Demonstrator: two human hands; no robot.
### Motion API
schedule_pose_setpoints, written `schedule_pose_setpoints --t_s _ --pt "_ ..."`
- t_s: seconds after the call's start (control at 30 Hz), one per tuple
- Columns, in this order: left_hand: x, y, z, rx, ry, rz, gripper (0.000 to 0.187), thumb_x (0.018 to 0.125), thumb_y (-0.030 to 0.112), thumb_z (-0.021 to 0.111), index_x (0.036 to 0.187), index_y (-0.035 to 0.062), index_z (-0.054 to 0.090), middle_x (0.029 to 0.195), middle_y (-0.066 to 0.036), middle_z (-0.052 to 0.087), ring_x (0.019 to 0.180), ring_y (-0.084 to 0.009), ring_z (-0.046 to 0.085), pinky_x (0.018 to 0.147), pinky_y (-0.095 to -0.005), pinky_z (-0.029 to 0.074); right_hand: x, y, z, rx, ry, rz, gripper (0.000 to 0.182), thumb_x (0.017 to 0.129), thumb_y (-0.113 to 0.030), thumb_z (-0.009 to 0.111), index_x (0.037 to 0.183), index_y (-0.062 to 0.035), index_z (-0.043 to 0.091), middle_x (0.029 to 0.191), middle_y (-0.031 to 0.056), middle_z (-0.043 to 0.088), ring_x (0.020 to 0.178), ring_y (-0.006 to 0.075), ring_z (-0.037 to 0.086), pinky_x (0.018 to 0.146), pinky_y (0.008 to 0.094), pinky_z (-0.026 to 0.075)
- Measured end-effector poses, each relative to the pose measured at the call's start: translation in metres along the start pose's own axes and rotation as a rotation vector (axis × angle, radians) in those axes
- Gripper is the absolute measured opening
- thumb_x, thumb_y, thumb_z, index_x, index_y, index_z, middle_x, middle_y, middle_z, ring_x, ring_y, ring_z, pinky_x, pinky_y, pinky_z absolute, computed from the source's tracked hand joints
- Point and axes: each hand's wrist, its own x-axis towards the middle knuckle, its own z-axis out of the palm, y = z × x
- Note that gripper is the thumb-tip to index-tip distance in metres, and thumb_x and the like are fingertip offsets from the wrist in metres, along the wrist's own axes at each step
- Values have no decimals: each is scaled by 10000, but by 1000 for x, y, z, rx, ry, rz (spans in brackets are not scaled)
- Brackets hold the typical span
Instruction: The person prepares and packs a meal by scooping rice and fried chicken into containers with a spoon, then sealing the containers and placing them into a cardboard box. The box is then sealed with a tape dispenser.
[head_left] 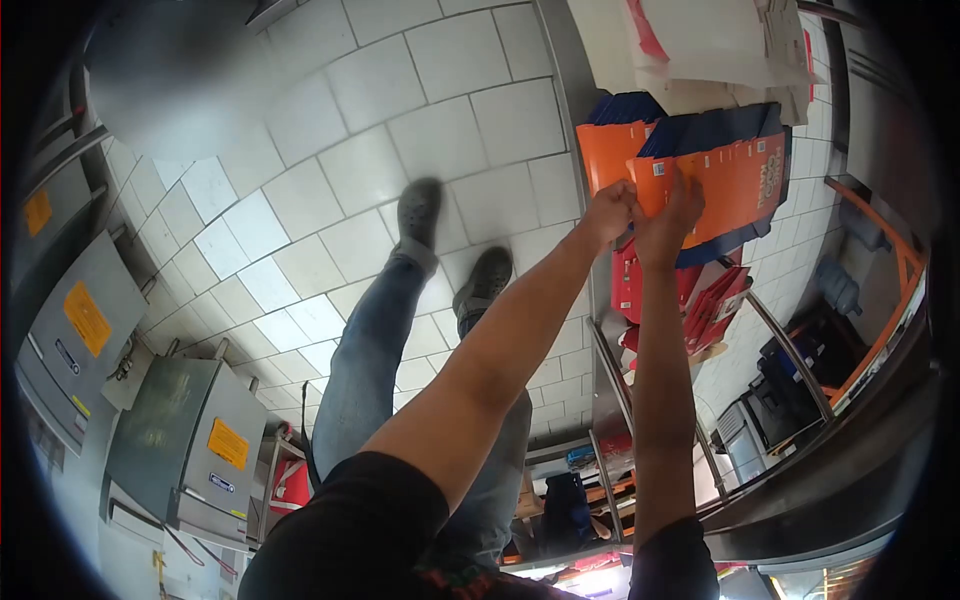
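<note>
A row of flat, folded orange cardboard cartons (pixel 735 190) with dark blue edges leans on a shelf in the upper right of the head view. My left hand (pixel 609 214) has its fingers pinched at the lower left edge of the front carton (pixel 650 182). Right beside it, my right hand (pixel 670 222) grips the lower part of the same carton, fingers over its orange face. My two hands nearly touch. Below them are red folded cartons (pixel 712 312), partly hidden by my right forearm.
White paper sheets (pixel 720 45) lie above the cartons. Metal rails (pixel 790 355) run along the rack on the right, with plastic water jugs (pixel 838 285) farther off. Grey steel cabinets (pixel 185 440) with orange labels stand at left. My shoes (pixel 420 215) are on the white tiled floor (pixel 380 130).
</note>
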Motion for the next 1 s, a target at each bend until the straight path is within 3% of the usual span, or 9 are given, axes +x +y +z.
schedule_pose_setpoints --t_s 0.1,0.3,0.4,0.67,0.77,0.83,0.9,0.97,1.0 --pt "-12 5 8 -59 -68 29 172 1041 197 432 961 94 545 887 3 545 869 -107 542 839 -271 462 4 -2 -24 -1 -62 35 858 676 -134 852 1417 -130 418 1445 233 284 1350 421 294 1096 486 322" --pt "-40 7 8 -8 -48 31 158 1026 184 469 947 73 550 923 -9 580 835 -126 578 802 -282 493 -1 1 -44 185 -183 -31 864 674 -133 846 1423 -106 415 1442 230 291 1360 412 313 1080 495 356" --pt "-50 -4 9 61 138 99 185 1030 173 447 949 51 560 795 -13 560 700 -88 525 673 -262 470 0 -3 -51 209 -216 25 824 649 -140 854 1376 -86 470 1435 238 300 1351 416 340 1064 472 389" --pt "-89 -34 -12 198 290 381 240 1028 190 449 1066 -3 588 914 -66 647 828 -121 606 766 -283 508 4 -12 -50 221 -134 22 735 668 -171 846 1318 -73 517 1423 208 348 1334 379 383 1066 447 402" --pt "-135 -25 -53 165 337 368 289 1034 224 453 1151 -2 589 988 -60 663 867 -119 613 804 -281 506 -4 -7 -47 202 -64 36 687 685 -191 839 1288 -49 542 1383 213 396 1307 389 411 1054 434 407" --pt "-187 6 -70 281 370 208 314 1039 205 435 1220 -12 570 1045 -78 669 933 -128 626 816 -294 511 -14 -10 -53 171 -35 53 665 701 -187 829 1284 -41 545 1361 217 427 1304 396 414 1052 428 407" --pt "-232 16 -90 109 287 234 299 1039 233 456 1237 30 554 1067 -58 648 899 -137 629 800 -295 518 -41 -25 -71 373 -10 92 604 771 -208 793 1281 1 545 1335 230 487 1286 386 450 1055 415 397" --pt "-282 29 -93 19 281 216 272 1050 223 407 1169 32 559 1113 -80 644 1015 -161 627 897 -328 505 -85 -47 -88 620 -163 292 557 855 -254 728 1288 38 533 1306 231 545 1267 353 492 1064 398 382" --pt "-308 37 -84 1 224 238 311 1049 208 395 1259 10 512 1214 -107 613 1115 -201 596 983 -370 469 -114 -51 -89 678 -331 389 523 931 -324 640 1282 51 543 1290 210 582 1252 309 519 1069 384 373"
